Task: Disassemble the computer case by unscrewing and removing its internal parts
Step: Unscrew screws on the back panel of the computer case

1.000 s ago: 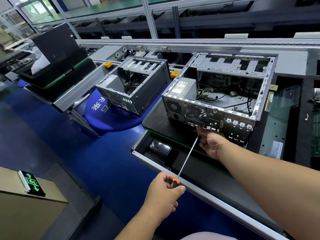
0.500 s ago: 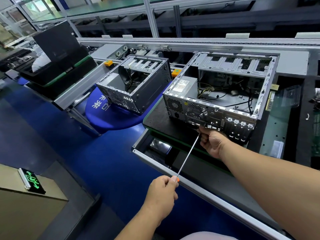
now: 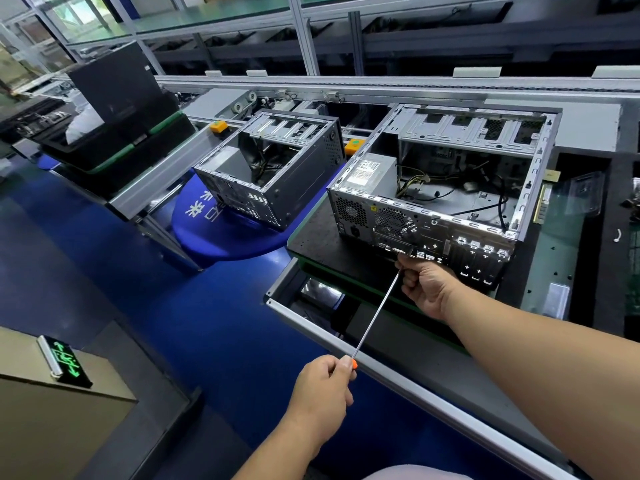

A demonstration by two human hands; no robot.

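The computer case [image 3: 446, 188] lay on its side on a black pallet [image 3: 318, 237] at the near edge of the conveyor line, with its open side facing up and its rear panel facing the person. The chassis was bare grey metal. A power supply unit [image 3: 372, 173] with a white label sat in the left rear corner, and loose black and yellow cables [image 3: 460, 199] lay across the interior floor. The rear panel carried 2 perforated fan grilles and a row of expansion slot covers at the right.

The right hand [image 3: 427, 282] was curled at the lower edge of the rear panel, its fingers closed around the upper end of the screwdriver [image 3: 375, 313] shaft; the tip was hidden behind the hand. The left hand [image 3: 323, 386] gripped the orange handle at the lower end, fingers wrapped fully round it. The long shaft ran diagonally between the 2 hands.

A second open case [image 3: 273, 168] stood to the left on a round blue platform [image 3: 221, 233]. Further left, a black box [image 3: 117, 84] rested on another pallet. Aluminium rails [image 3: 415, 393] framed the workstation, 2 orange stoppers [image 3: 217, 126] sat along the conveyor, and the floor was blue. A green illuminated exit sign [image 3: 67, 362] lay on a carton at lower left.
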